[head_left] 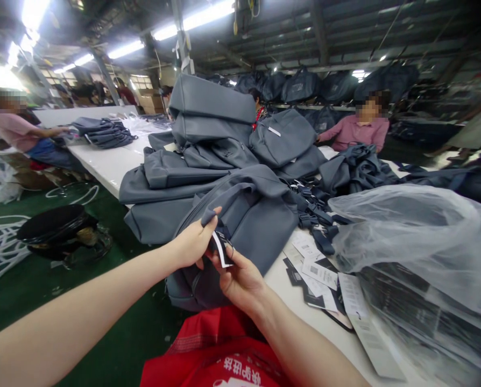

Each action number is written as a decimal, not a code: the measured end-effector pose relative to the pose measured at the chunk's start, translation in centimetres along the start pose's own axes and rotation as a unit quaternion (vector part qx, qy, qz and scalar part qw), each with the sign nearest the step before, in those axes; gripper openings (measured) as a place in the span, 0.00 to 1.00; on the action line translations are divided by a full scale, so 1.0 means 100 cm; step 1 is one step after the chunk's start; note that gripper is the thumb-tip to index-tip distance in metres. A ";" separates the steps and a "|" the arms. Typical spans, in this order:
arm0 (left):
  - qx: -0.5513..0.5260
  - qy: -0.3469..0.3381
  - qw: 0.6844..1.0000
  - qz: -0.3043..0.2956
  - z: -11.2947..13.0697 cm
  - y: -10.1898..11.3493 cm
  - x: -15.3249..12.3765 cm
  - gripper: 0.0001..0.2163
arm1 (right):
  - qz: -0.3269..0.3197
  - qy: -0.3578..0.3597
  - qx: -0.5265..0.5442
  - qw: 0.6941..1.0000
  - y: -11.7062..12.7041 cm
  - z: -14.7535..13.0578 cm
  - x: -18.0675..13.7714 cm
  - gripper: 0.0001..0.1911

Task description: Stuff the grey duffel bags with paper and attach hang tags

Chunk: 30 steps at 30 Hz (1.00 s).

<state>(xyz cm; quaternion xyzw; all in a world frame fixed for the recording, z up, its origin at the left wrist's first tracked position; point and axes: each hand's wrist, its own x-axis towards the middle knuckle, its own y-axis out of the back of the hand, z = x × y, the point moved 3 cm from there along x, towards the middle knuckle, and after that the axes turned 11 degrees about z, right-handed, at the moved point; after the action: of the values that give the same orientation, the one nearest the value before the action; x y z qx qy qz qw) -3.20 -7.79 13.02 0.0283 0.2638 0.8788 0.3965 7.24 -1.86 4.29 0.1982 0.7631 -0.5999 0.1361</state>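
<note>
A grey bag (252, 215) lies at the near edge of the white table (107, 164), partly hanging over it. My left hand (194, 242) pinches a fold of the bag's grey fabric between thumb and fingers. My right hand (238, 277) is closed on a small black and white hang tag (221, 244), held right against the spot the left hand pinches. Both hands touch each other at the tag.
More grey bags (208, 140) are stacked behind. Loose tags (319, 271) lie on the table beside a clear plastic bag (422, 236) over black packets. Black straps (317, 215) lie in between. Two people sit at the table: left (20, 131) and far right (359, 129). A red cloth (220, 349) covers my lap.
</note>
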 end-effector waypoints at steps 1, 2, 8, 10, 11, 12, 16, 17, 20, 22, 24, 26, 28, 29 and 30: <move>0.025 -0.014 1.000 -0.001 0.001 0.001 0.000 0.29 | 0.013 0.049 -0.026 0.998 0.003 -0.004 0.002 0.09; 0.048 -0.030 0.998 0.001 0.003 0.001 -0.001 0.29 | 0.021 0.090 -0.055 0.994 0.005 -0.009 0.004 0.10; 0.095 -0.062 0.993 0.024 0.007 0.011 0.001 0.26 | 0.041 0.086 -0.128 0.987 0.006 -0.021 0.016 0.12; 0.119 -0.062 0.991 0.025 0.010 0.017 0.003 0.27 | 0.032 0.085 -0.133 0.987 0.004 -0.018 0.017 0.15; 0.139 -0.064 0.988 0.027 0.012 0.021 0.003 0.27 | 0.025 0.086 -0.141 0.986 0.003 -0.015 0.018 0.17; 0.163 -0.063 0.984 0.027 0.014 0.024 0.004 0.27 | 0.023 0.085 -0.150 0.985 0.003 -0.013 0.019 0.18; 0.213 -0.027 0.977 0.001 0.016 0.036 0.009 0.30 | 0.032 0.088 -0.163 0.982 0.003 -0.006 0.021 0.17; 0.202 -0.014 0.979 -0.020 0.015 0.037 0.010 0.31 | 0.034 0.084 -0.151 0.984 0.002 -0.006 0.021 0.16; 0.147 0.009 0.986 -0.074 0.010 0.036 0.012 0.33 | 0.033 0.058 -0.081 0.995 -0.004 -0.009 0.018 0.12; 0.108 0.013 0.991 -0.080 0.007 0.033 0.010 0.34 | 0.027 0.066 -0.042 0.997 -0.010 -0.012 0.017 0.09; 0.064 0.019 0.996 -0.064 0.004 0.027 0.005 0.36 | 0.026 0.095 -0.030 0.995 -0.012 -0.012 0.019 0.08; 0.026 0.032 0.998 -0.054 0.001 0.021 -0.005 0.37 | 0.029 0.105 -0.040 0.993 -0.012 -0.007 0.025 0.09; 0.022 0.024 0.997 -0.064 0.000 0.016 -0.016 0.37 | 0.020 0.101 -0.059 0.993 -0.011 0.002 0.033 0.11; 0.033 0.002 0.997 -0.067 0.001 0.016 -0.021 0.36 | 0.012 0.101 -0.067 0.993 -0.010 0.007 0.037 0.12; 0.050 -0.029 0.996 -0.060 0.002 0.018 -0.025 0.35 | 0.006 0.103 -0.075 0.992 -0.009 0.010 0.040 0.13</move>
<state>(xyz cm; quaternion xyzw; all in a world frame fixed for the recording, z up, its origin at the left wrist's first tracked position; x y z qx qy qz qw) -2.61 -10.47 14.45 0.0577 0.2969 0.8378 0.4546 3.30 -2.44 3.02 0.2528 0.8144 -0.5169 0.0747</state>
